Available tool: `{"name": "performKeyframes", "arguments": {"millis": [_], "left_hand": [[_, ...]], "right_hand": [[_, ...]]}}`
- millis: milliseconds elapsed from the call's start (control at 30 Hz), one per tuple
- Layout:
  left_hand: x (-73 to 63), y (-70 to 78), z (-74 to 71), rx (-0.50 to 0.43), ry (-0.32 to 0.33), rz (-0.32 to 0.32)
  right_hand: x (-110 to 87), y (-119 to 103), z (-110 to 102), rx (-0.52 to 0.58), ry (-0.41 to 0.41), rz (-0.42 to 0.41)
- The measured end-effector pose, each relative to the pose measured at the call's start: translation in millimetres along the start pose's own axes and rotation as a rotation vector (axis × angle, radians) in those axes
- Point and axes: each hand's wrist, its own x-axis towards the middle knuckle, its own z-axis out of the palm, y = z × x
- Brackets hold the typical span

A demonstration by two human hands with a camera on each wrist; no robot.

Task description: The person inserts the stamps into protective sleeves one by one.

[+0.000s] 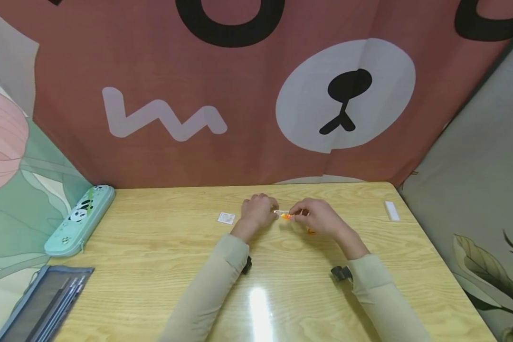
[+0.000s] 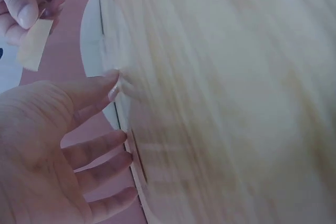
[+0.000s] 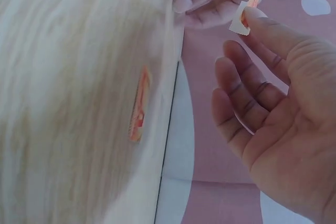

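My right hand pinches a small paper wrapper between thumb and forefinger. It is pale on one side, printed orange on the other, with a zigzag edge. My left hand is just left of it, its thumb and forefinger tips close together and the other fingers spread in the left wrist view. I cannot tell whether those two tips hold anything. A thin whitish line spans between the hands in the head view. Below my right hand, an orange strip with a toothed edge lies on the table.
A small white printed square lies left of my left hand. At the table's right is a white block. A mint panda pencil case and a mesh pouch with pencils are at the left. A printed cloth hangs behind the table.
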Motion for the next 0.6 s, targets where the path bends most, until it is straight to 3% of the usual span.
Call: {"name": "performKeyframes", "arguments": {"millis": [133, 233, 500, 600], "left_hand": [[-3.5, -2.5, -2.4, -0.001, 0.007, 0.016], [-9.4, -8.4, -9.8, -0.072, 0.045, 0.024], [-27.4, -34.2, -37.9, -0.56, 0.073, -0.006], [-32.7, -41.5, -41.9, -0.693, 0.081, 0.006]], "right_hand": [[0.0, -4, -2, 0.048, 0.033, 0.025], [-0.2, -5, -3, 0.093, 0.062, 0.05], [3.9, -10, -8, 0.262, 0.088, 0.148], [6.0, -13, -9, 0.321, 0.095, 0.155]]}}
